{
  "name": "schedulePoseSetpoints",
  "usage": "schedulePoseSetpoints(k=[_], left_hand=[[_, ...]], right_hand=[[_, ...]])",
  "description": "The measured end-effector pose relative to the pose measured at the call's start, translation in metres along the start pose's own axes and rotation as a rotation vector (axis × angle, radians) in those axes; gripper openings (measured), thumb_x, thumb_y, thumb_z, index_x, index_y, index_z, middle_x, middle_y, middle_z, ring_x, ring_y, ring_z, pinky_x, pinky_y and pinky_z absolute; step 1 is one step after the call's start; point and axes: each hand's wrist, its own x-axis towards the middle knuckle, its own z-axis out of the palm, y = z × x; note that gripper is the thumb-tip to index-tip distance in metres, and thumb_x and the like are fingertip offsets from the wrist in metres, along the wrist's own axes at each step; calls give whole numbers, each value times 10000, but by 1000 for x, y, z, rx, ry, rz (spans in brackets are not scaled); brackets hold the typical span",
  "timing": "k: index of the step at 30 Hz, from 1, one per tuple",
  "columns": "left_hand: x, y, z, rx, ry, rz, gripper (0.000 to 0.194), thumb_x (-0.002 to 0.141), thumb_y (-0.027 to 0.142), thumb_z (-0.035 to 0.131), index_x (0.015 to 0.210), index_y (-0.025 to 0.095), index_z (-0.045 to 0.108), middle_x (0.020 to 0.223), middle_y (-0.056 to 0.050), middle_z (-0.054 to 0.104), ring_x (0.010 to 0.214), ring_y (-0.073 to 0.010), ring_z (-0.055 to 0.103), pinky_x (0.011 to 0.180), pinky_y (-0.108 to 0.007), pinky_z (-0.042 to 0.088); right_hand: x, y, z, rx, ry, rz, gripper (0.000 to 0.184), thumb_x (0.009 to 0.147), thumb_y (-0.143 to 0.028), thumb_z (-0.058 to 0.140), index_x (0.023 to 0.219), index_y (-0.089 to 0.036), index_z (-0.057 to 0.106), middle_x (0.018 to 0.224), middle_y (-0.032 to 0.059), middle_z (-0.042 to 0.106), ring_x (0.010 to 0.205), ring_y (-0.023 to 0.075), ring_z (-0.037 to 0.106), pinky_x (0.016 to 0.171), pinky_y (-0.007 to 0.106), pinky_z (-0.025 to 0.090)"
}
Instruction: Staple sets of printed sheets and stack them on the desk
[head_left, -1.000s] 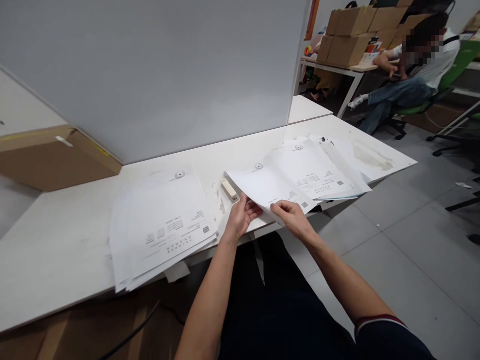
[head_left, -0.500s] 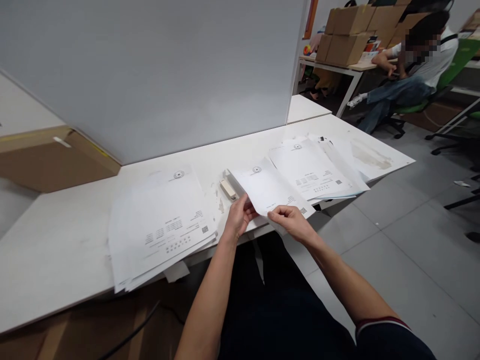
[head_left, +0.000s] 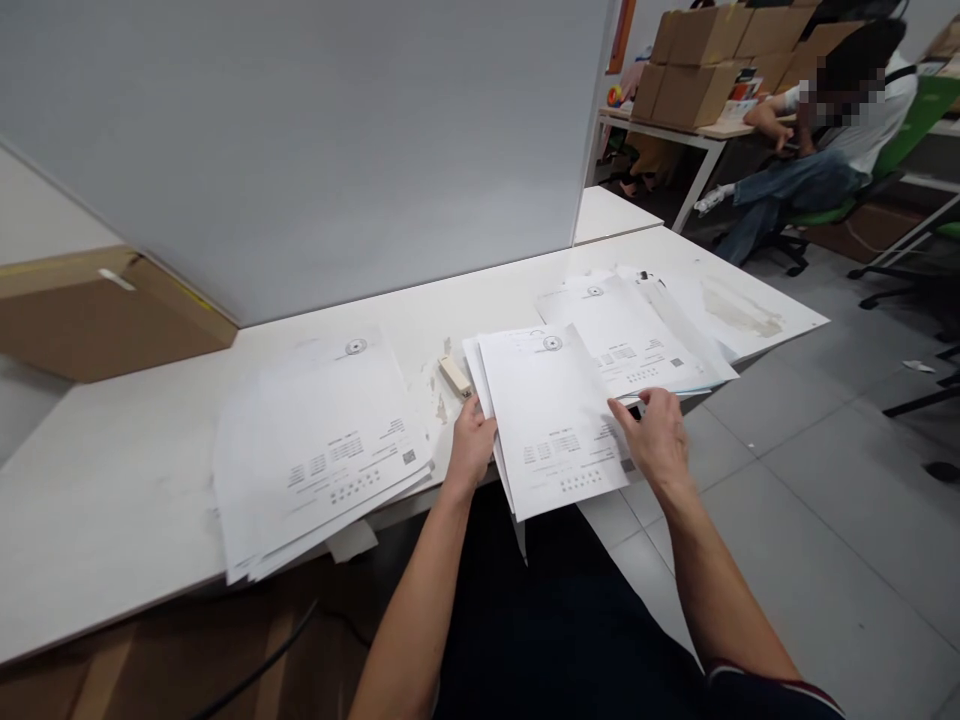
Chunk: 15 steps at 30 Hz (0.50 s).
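Observation:
Several printed paper sheets (head_left: 555,410) lie loosely together in front of me, overhanging the table's front edge. Their left margin is gripped by my left hand (head_left: 472,445), fingers partly hidden beneath the paper. My right hand (head_left: 658,432) is closed in a pinch at the right edge of the top sheet. Just beyond my left hand lies a small cream-coloured oblong object (head_left: 454,377), perhaps a stapler. A spread stack of similar printed sheets (head_left: 322,420) rests to the left. Another pile of printed sheets (head_left: 622,330) sits to the right, partly behind the held ones.
A tall pale panel (head_left: 337,150) rises behind the white table (head_left: 112,480). On the left is a cardboard box (head_left: 112,315). Further back at right, a person (head_left: 862,130) sits on a green chair (head_left: 926,115) near a desk with stacked cartons (head_left: 694,95).
The held sheet, bent up before, now lies flatter and nearer me, with other sheets showing under its left edge. My right hand has moved right, from the near edge to the right edge.

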Motion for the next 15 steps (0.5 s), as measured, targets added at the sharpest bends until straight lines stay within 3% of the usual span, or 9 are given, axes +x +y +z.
schedulePoseSetpoints(k=[3,7,9,12,15], left_hand=[[-4,2,3,2,-19,50,518,668,277,714,1157,175,576,920,-69,719,788,-208,678,731,-342,545],[-7,1,0,106,9,114,316,677,340,703,910,129,667,821,-53,710,734,-180,649,686,-285,511],[-11,3,-10,221,55,137,257,708,350,669,843,131,666,761,-34,688,690,-155,620,643,-254,485],[-23,13,-33,392,258,236,209,759,358,614,796,153,624,692,4,624,621,-113,556,567,-208,436],[-40,29,-58,393,398,360,183,802,356,569,815,173,565,713,19,588,640,-97,542,586,-192,442]], right_hand=[[-4,23,0,186,-275,217,550,682,-553,640,1029,-139,540,893,118,633,782,252,592,647,355,457],[-16,33,3,566,-566,321,419,700,-522,628,867,-138,627,791,68,670,680,200,608,579,289,463],[-17,37,2,614,-555,340,385,701,-514,623,766,-135,643,710,49,661,622,181,591,538,271,451],[-12,48,-3,633,-378,394,353,665,-497,646,721,-149,630,611,24,633,550,171,567,487,266,440],[-5,59,-10,668,-261,427,328,641,-472,645,767,-169,618,605,14,629,526,178,566,480,279,450]])
